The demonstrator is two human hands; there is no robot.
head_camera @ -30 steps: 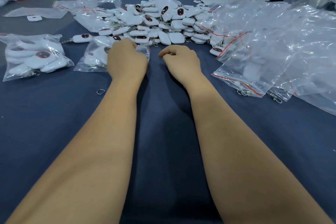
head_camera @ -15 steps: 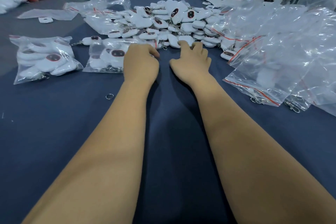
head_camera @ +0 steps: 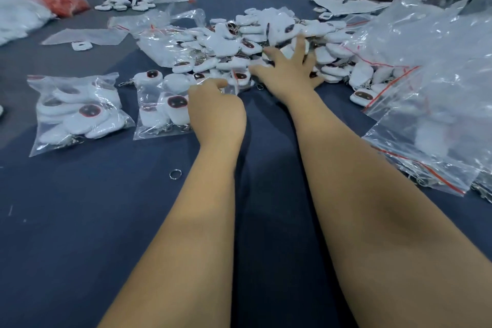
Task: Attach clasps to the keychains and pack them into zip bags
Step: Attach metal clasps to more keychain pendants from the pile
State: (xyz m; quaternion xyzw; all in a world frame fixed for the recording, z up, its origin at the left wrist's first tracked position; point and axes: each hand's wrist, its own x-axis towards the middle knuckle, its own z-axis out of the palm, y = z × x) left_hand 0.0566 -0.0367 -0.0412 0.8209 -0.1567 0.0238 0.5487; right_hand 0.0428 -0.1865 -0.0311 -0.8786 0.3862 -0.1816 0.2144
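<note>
While two filled zip bags [head_camera: 80,112] lie at left, the right hand [head_camera: 288,72] spreads its fingers over the big unpacked keychain pile [head_camera: 266,45], and the left hand [head_camera: 217,112] curls loosely on a third bag [head_camera: 162,106].

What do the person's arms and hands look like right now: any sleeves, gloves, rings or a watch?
Both forearms are bare right up to the bottom edge of the picture; no sleeve shows. The left hand and the right hand wear no gloves. No watch, bracelet or ring is visible on either wrist or on the fingers, though motion blur softens fine detail there.
</note>
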